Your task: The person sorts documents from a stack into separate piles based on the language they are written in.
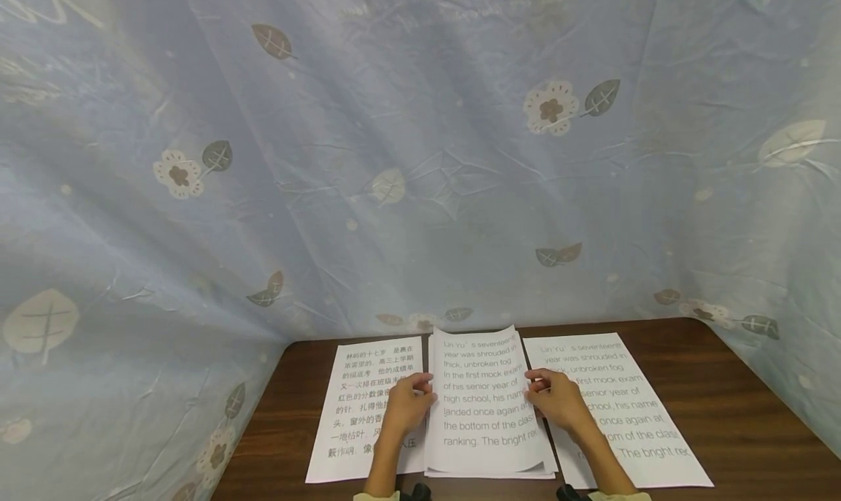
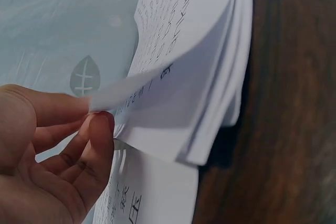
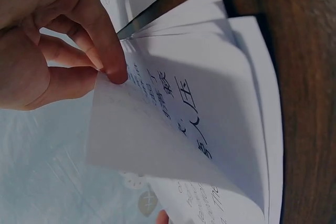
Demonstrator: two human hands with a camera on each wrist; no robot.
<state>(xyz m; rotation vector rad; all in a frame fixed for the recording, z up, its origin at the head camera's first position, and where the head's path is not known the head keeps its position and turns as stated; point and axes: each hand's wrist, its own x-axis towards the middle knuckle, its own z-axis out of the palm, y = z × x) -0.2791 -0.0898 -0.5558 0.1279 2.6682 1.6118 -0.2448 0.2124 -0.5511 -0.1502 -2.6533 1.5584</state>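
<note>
Both hands are at the middle stack of printed paper (image 1: 486, 475), one at each side. The top sheet (image 1: 479, 391) carries large English text and is raised a little off the stack. My left hand (image 1: 409, 406) pinches its left edge between thumb and fingers; in the left wrist view the sheet curves up from the pages toward that hand (image 2: 58, 150). My right hand (image 1: 561, 402) pinches the right edge. In the right wrist view this hand (image 3: 68, 40) holds the sheet's edge, and a page with Chinese characters (image 3: 210, 77) shows beneath.
A Chinese-text page (image 1: 328, 442) lies left of the stack, partly under my left forearm. To the right lies an English-text page (image 1: 644, 413), partly covered by my right arm. The brown wooden table (image 1: 736, 406) meets a pale blue patterned cloth (image 1: 420, 194) at its back.
</note>
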